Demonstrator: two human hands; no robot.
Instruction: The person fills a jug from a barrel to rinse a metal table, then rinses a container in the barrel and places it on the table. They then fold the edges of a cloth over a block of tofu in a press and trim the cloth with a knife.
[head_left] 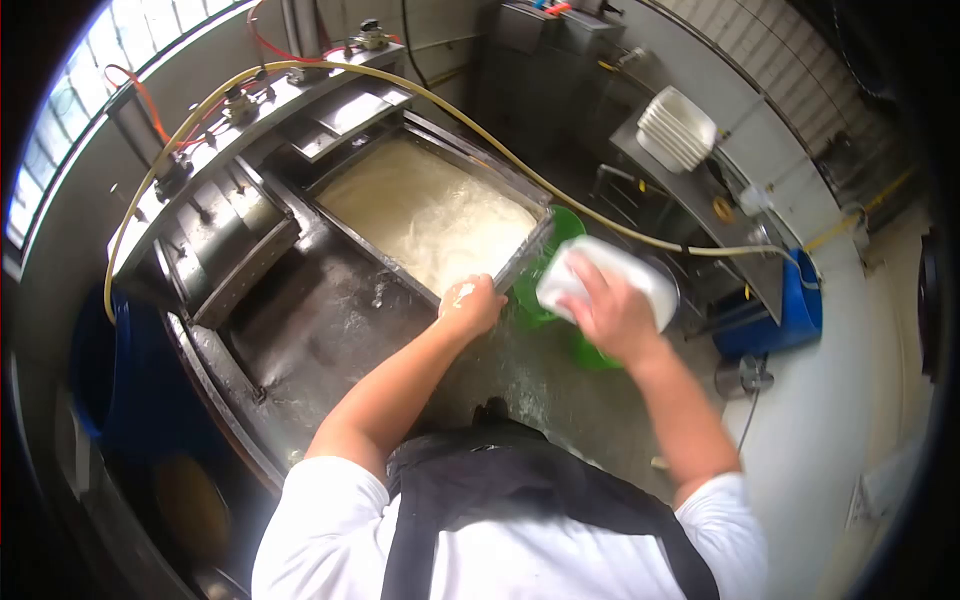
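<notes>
The left hand [474, 304] gripped the rim of the metal vat [522, 262], which contained pale, creamy liquid [440, 215]. I held a white container [640, 283], contents indiscernible, in the right hand [618, 316].

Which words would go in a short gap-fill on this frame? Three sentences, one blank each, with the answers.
1. The right hand holds a container whose colour is ____.
2. The hose that arches over the vat, where the left hand is, is coloured ____.
3. The plastic tubs showing behind the container are ____.

Missing words: white; yellow; green.
</notes>
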